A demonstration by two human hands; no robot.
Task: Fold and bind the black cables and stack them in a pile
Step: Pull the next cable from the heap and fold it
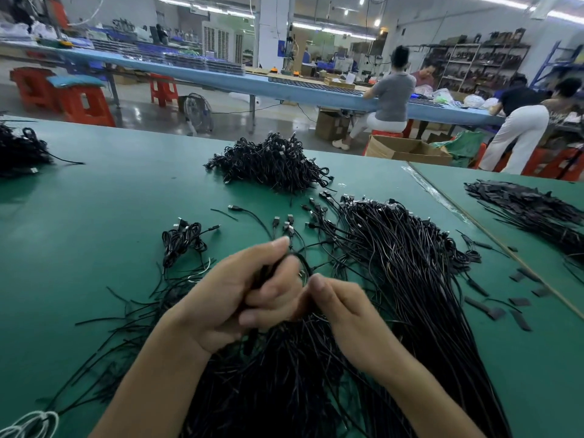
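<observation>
My left hand (pixel 240 295) grips a folded black cable (pixel 301 262) whose loop arches out past my fingers. My right hand (pixel 339 306) pinches the same cable close beside the left hand, its fingertips partly hidden. Both hands hover over a large spread of loose black cables (pixel 395 263) lying across the green table (pixel 94 222). A pile of bound cables (pixel 271 162) sits further back at the centre. One small bound bundle (pixel 183 241) lies left of my hands. Thin black ties (pixel 132 314) are scattered at the left.
A second heap of black cables (pixel 19 150) sits at the far left edge. Black flat strips (pixel 531 210) are piled on the adjoining table at right, with loose pieces (pixel 496 311) nearer. White loops (pixel 28 422) lie at the bottom left. People work at a blue bench (pixel 284 86) behind.
</observation>
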